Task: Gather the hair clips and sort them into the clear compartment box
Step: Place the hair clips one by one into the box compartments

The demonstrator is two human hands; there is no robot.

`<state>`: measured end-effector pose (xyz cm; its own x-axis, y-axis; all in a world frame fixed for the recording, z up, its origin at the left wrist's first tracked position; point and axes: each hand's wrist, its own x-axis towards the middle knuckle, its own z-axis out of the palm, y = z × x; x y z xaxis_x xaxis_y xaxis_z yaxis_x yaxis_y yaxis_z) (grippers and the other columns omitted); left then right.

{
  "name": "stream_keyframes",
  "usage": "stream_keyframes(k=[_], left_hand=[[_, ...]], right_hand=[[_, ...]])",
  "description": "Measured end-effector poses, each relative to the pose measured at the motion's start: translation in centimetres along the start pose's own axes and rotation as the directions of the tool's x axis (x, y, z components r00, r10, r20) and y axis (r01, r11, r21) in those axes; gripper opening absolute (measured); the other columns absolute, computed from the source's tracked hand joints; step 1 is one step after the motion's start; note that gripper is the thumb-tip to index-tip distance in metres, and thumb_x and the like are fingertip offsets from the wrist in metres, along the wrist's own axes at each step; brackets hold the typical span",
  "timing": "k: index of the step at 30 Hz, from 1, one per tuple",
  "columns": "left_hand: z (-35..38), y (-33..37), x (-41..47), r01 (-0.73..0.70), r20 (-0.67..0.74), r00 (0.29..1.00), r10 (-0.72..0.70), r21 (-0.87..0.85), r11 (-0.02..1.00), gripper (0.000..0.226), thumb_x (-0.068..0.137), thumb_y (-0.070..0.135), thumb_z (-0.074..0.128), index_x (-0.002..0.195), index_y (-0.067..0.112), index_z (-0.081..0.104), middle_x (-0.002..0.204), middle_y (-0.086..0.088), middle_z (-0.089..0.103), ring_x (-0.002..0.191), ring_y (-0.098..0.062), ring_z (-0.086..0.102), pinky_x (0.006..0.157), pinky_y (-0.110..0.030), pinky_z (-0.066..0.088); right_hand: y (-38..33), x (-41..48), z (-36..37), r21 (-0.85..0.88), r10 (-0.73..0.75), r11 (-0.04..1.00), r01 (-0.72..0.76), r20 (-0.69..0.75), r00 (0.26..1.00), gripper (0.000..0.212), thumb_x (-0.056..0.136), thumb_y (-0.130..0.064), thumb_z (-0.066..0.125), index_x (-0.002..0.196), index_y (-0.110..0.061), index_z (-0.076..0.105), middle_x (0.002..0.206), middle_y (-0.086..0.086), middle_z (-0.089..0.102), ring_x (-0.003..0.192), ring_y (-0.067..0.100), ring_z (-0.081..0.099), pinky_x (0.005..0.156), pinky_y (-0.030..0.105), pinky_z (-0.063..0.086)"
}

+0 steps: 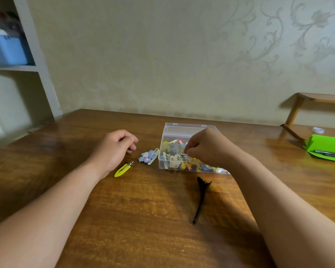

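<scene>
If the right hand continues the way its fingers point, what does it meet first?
Likely the clips in the clear box just under the right hand; the gap is unclear.

Wooden table [143,219], green folder [329,146] with pen [330,156], blue bin [6,51] on shelf [14,68]

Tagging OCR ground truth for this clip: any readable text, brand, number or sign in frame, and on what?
No text can be read anywhere in the frame.
Clear compartment box: no label or print shows.
Green folder: plain, no text.
Pen on the folder: any marking is too small to read.
Blue bin on the shelf: blurred, nothing legible.
</scene>
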<state>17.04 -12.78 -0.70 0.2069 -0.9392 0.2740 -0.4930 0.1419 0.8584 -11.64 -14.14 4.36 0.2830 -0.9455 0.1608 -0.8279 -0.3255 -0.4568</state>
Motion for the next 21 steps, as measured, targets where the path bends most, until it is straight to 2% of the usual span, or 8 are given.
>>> stream_keyframes(k=[4,7,10,15,19,21], left_hand=[[-0.1,0.2,-0.1,0.006,0.006,1.0,-0.006,0.014,1.0,0.025,0.107,0.019,0.056,0.098,0.024,0.079,0.091,-0.001,0.078,0.09,-0.02,0.074,0.091,-0.043,0.06],[-0.1,0.5,-0.3,0.003,0.019,1.0,-0.004,0.035,0.999,0.026,0.108,0.021,0.055,0.099,0.026,0.079,0.092,0.001,0.078,0.092,-0.017,0.074,0.094,-0.045,0.061],[0.0,0.7,-0.4,0.003,0.033,0.999,-0.005,0.051,0.999,0.025,0.109,0.025,0.055,0.101,0.029,0.078,0.094,0.005,0.078,0.095,-0.014,0.074,0.094,-0.043,0.061],[0.1,0.7,-0.2,0.019,0.017,1.0,-0.019,0.02,1.0,0.026,0.109,0.029,0.056,0.096,0.031,0.079,0.088,0.01,0.078,0.097,-0.015,0.072,0.092,-0.041,0.058],[-0.2,0.4,0.3,0.062,-0.014,0.998,-0.064,-0.135,0.989,0.026,0.101,0.024,0.061,0.084,0.027,0.08,0.076,0.006,0.076,0.078,-0.019,0.069,0.083,-0.042,0.055],[-0.4,0.4,0.4,0.076,-0.035,0.996,-0.084,-0.204,0.976,0.022,0.096,0.022,0.065,0.081,0.024,0.08,0.073,0.003,0.074,0.073,-0.021,0.066,0.077,-0.042,0.052]], right_hand=[[0.0,0.0,-0.1,0.01,-0.022,1.0,0.023,-0.046,0.999,0.019,0.096,-0.017,0.066,0.1,-0.022,0.084,0.09,-0.01,0.078,0.078,0.009,0.07,0.076,0.035,0.063],[-0.5,-0.3,0.0,0.006,-0.055,0.998,0.056,-0.094,0.994,0.022,0.098,-0.019,0.062,0.1,-0.028,0.082,0.092,-0.015,0.076,0.084,0.007,0.07,0.075,0.031,0.061],[-1.4,-0.6,0.5,-0.003,-0.087,0.996,0.088,-0.106,0.991,0.024,0.098,-0.02,0.06,0.101,-0.035,0.078,0.091,-0.019,0.073,0.087,0.006,0.07,0.066,0.022,0.053],[-4.3,-0.8,1.9,-0.005,-0.226,0.974,0.228,-0.142,0.964,0.026,0.099,-0.02,0.057,0.108,-0.031,0.079,0.102,-0.015,0.077,0.095,0.01,0.07,0.085,0.034,0.059],[-7.5,-0.1,3.9,-0.221,-0.478,0.858,0.463,-0.015,0.878,0.027,0.1,-0.023,0.057,0.112,-0.034,0.078,0.11,-0.011,0.073,0.106,0.018,0.064,0.093,0.041,0.052],[-9.0,0.2,5.1,-0.341,-0.54,0.777,0.53,0.073,0.838,0.025,0.1,-0.025,0.056,0.113,-0.036,0.075,0.113,-0.011,0.069,0.112,0.021,0.057,0.095,0.044,0.047]])
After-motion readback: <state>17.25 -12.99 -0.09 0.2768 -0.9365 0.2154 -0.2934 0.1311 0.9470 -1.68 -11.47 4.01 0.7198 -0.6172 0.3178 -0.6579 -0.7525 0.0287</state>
